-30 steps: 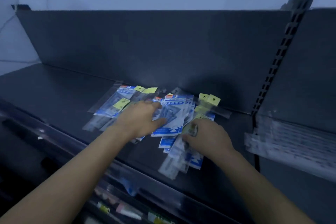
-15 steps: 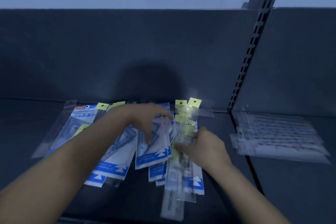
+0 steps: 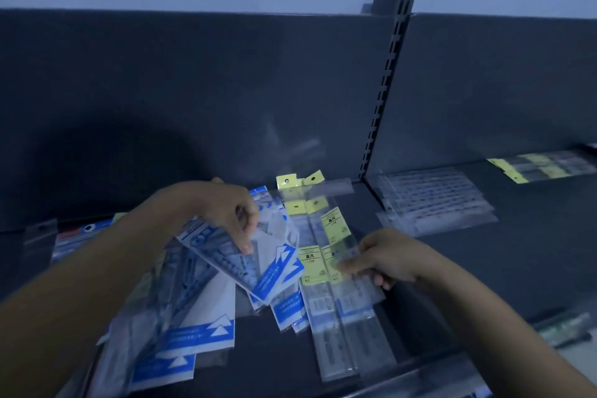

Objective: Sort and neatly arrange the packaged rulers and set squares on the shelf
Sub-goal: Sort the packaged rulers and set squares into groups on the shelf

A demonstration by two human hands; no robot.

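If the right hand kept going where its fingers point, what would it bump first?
Past the ruler packs it grips, probably the blue set square pack the left hand holds; depth unclear.

Two bare forearms reach forward from the lower corners. The left hand (image 3: 226,210), fingers curled downward, grips a blue packet (image 3: 261,263). The right hand (image 3: 384,257) pinches a yellow-labelled packet (image 3: 337,252).

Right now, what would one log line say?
left hand: grips blue set-square pack | right hand: pinches yellow-label ruler packs | shelf: sorting unfinished
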